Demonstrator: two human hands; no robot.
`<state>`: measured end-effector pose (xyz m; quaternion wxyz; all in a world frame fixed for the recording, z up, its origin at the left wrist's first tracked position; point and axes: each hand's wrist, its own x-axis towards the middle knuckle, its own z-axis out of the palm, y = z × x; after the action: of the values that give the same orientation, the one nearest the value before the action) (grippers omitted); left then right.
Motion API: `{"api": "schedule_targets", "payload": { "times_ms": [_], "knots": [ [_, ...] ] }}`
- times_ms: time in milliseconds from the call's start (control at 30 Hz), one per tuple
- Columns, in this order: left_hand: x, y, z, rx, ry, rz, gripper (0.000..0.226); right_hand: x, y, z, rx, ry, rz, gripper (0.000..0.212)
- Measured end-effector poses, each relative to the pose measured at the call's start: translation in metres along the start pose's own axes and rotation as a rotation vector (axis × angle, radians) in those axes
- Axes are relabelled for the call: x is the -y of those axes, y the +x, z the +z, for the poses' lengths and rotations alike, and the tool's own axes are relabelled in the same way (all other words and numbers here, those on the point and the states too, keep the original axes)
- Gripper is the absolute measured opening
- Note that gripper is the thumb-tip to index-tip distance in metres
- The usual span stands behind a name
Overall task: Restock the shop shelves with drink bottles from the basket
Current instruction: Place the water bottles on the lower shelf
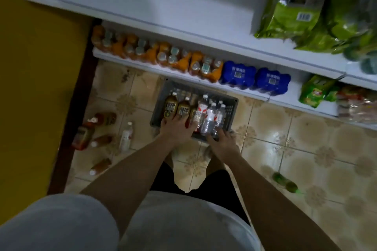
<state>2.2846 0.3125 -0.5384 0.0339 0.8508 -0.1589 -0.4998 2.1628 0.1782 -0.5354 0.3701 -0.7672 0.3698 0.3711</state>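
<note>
A grey plastic basket (234, 106) stands on the tiled floor in front of the bottom shelf (253, 92). Inside it lie brown tea bottles (171, 106) on the left and clear water bottles (211, 115) on the right. My left hand (176, 130) lies over the lower ends of the brown bottles with its fingers spread. My right hand (223, 141) touches the base of the water bottles at the basket's near rim. Whether either hand grips anything is unclear.
The bottom shelf holds orange shrink-wrapped bottle packs (173, 59) and blue packs (238, 73). A white upper shelf (163, 6) carries green snack bags (295, 16). Loose bottles (126, 136) lie on the floor to the left, and a green bottle (285, 183) to the right. A yellow wall (30, 87) stands at left.
</note>
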Motion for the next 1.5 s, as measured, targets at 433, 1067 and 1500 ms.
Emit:
{"api": "schedule_targets", "payload": {
  "times_ms": [433, 1067, 1500],
  "knots": [
    [0.031, 0.277, 0.131, -0.075, -0.03, 0.005, 0.053, -0.073, 0.282, 0.118, 0.06, 0.301, 0.154, 0.076],
    [0.108, 0.375, 0.221, -0.141, -0.513, -0.112, 0.049, -0.082, 0.443, 0.2, 0.165, 0.739, 0.363, 0.068],
    [0.048, 0.368, 0.192, -0.005, -1.31, -0.254, 0.09, -0.081, 0.373, 0.167, 0.413, 0.455, -0.111, 0.051]
  ]
}}
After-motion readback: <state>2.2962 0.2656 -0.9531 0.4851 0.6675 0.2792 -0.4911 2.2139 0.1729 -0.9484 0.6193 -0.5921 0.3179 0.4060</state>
